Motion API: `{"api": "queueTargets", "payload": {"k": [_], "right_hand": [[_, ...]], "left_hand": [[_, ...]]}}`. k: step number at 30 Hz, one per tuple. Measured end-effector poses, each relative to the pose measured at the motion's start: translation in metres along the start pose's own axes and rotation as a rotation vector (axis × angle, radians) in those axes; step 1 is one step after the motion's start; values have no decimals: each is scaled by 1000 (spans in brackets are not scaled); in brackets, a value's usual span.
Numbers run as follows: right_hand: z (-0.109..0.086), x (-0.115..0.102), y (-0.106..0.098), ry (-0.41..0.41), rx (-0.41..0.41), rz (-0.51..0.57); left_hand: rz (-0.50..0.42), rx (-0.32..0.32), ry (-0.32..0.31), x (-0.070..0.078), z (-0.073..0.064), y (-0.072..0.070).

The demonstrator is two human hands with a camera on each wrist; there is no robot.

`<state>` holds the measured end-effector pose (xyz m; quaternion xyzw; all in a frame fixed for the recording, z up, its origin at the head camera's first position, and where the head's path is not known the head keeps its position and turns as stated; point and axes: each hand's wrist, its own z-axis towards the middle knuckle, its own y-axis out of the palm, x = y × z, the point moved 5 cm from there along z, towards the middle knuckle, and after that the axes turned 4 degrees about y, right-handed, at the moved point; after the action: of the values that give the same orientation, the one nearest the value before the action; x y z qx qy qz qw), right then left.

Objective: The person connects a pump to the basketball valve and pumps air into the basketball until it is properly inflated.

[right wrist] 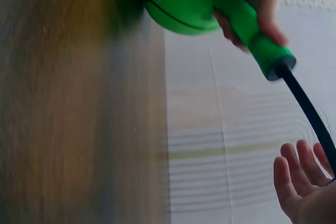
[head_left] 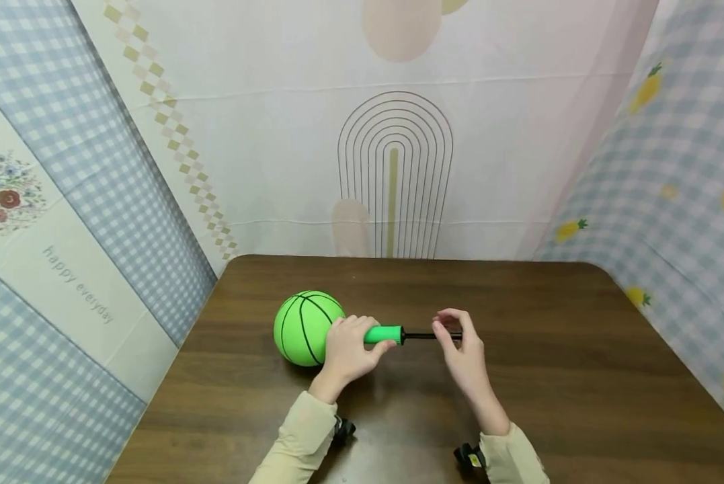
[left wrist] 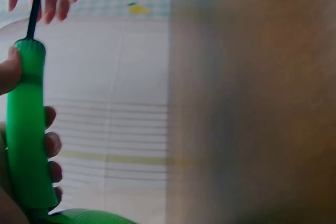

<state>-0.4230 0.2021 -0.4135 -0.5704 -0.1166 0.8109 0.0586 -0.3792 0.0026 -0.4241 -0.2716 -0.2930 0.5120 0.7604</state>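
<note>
A bright green ball (head_left: 304, 329) with black basketball lines sits on the table at left of centre. Beside it, my left hand (head_left: 349, 351) grips the green barrel of a hand pump (head_left: 389, 334), its fingers wrapped around it in the left wrist view. The pump lies level, with its near end by the ball; the joint between them is hidden by the hand. A thin black rod (head_left: 419, 335) sticks far out of the barrel to the right. At the rod's outer end is my right hand (head_left: 469, 359), its fingers loosely spread and the end against the palm.
The brown wooden table (head_left: 579, 376) has rounded far corners. Behind it hangs a pale patterned cloth (head_left: 265, 154), with checked cloths on both sides. Black wrist cameras (head_left: 343, 430) are strapped at both sleeves.
</note>
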Motion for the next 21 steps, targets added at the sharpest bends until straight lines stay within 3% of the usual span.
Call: {"api": "queueTargets", "payload": {"k": [4, 8, 14, 21], "right_hand": [[-1, -4, 21, -25, -55, 16], [-3, -10, 37, -66, -65, 30], [-6, -22, 56, -122, -44, 37], [-9, -24, 69, -168, -29, -61]], "left_hand": [[-18, -79, -67, -12, 6, -6], [-39, -114, -71, -15, 9, -8], [-90, -97, -54, -12, 12, -7], [-149, -93, -41, -7, 10, -2]]}}
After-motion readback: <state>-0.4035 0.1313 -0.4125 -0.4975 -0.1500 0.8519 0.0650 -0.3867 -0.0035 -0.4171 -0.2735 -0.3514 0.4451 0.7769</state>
